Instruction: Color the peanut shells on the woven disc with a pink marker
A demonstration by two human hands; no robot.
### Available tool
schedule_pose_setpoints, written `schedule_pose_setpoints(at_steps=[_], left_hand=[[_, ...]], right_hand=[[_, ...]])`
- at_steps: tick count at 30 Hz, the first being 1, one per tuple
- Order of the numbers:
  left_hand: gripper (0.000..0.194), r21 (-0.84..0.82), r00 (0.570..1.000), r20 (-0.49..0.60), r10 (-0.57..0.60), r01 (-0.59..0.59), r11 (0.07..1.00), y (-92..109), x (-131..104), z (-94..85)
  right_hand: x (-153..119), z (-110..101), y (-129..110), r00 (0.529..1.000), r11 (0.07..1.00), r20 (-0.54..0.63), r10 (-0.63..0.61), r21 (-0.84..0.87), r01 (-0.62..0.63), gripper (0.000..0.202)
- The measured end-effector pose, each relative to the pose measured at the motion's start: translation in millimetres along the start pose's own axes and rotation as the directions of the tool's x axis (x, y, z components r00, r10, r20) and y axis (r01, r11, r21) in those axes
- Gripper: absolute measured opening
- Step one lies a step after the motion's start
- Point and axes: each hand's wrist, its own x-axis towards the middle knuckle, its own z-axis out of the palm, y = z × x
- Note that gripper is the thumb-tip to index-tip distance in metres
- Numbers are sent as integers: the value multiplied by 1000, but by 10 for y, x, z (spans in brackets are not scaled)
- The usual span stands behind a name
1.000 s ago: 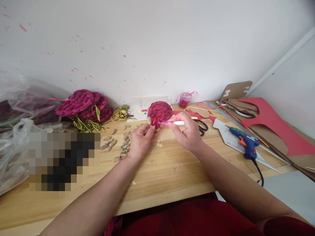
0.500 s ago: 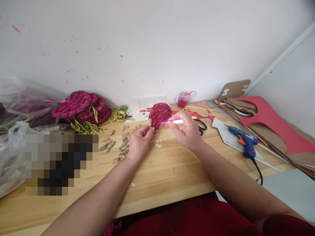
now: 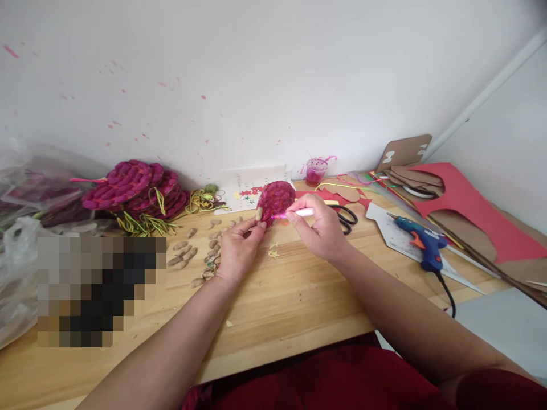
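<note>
My left hand (image 3: 239,250) grips the lower left edge of a round piece covered in magenta peanuts (image 3: 277,198), holding it tilted up over the table. One unpainted, tan peanut (image 3: 258,214) shows at its left edge by my fingertips. My right hand (image 3: 318,228) is closed around a white brush (image 3: 304,212), whose pink tip touches or nearly touches the lower part of the piece. Small yellow scraps (image 3: 273,250) lie below it. A cup of magenta liquid (image 3: 316,172) stands behind my right hand.
Loose peanuts (image 3: 182,254) lie left of my left hand. Farther left are stacked magenta rounds (image 3: 132,185) with green cords and plastic bags (image 3: 21,256). Black-handled scissors (image 3: 347,219), a blue glue gun (image 3: 427,245) and red sheet (image 3: 478,210) are at the right.
The brush tip has shifted slightly left and down on the piece. The whole view has moved a little, and both hands keep their holds.
</note>
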Motion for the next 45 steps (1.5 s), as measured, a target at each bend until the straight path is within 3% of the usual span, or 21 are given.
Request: schedule_pose_setpoints(at_steps=[15, 23, 31, 45], left_hand=[[35, -41, 999, 4, -48, 48, 998, 3, -8, -12], [37, -69, 997, -1, -74, 74, 995, 18, -23, 12], [35, -120, 995, 19, -102, 103, 987, 95, -46, 36], [39, -254, 987, 0, -163, 157, 954, 171, -55, 79]], right_hand=[[34, -26, 43, 987, 987, -25, 157, 36, -156, 11], [40, -24, 57, 984, 984, -27, 175, 40, -174, 12], [13, 12, -15, 996, 994, -12, 91, 65, -90, 11], [31, -36, 48, 969, 963, -22, 247, 120, -242, 13]])
